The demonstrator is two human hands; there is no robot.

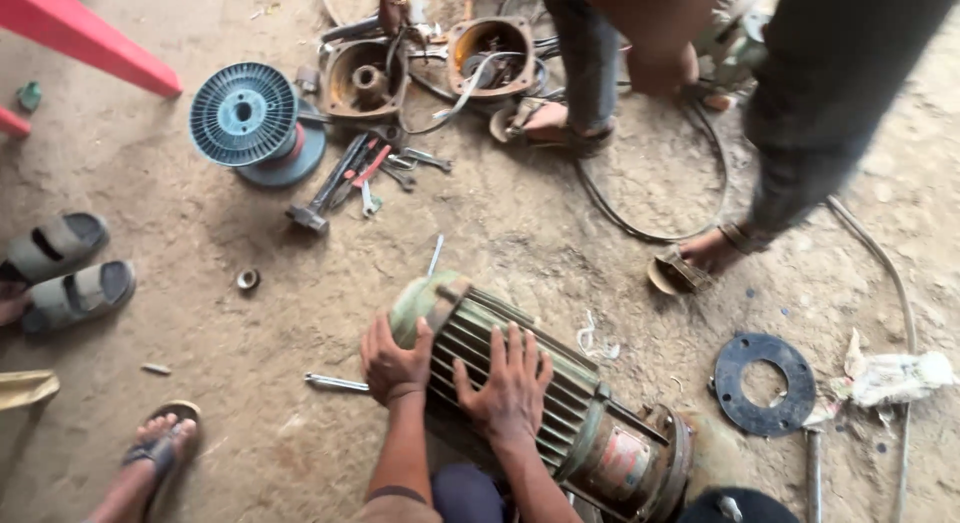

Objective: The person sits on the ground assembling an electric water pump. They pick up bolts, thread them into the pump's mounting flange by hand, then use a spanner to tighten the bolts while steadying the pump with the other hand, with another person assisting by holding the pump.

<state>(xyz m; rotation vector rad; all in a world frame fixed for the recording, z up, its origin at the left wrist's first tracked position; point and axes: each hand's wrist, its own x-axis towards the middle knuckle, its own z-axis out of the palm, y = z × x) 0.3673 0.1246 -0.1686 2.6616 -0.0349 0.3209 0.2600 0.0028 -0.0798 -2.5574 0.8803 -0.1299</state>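
Both hands press flat on a finned green motor (540, 393) lying on the dirt floor (250, 423): the left hand (395, 361) cups its near end, and the right hand (510, 383) spreads its fingers wide across the fins. The motor's lower end is cut off by the frame edge. Beyond lie a hammer (325, 188) and wrenches (395, 168), a blue spool (243, 113) and two housings (360, 78). Another person's legs (800, 113) stand there, upper body out of view.
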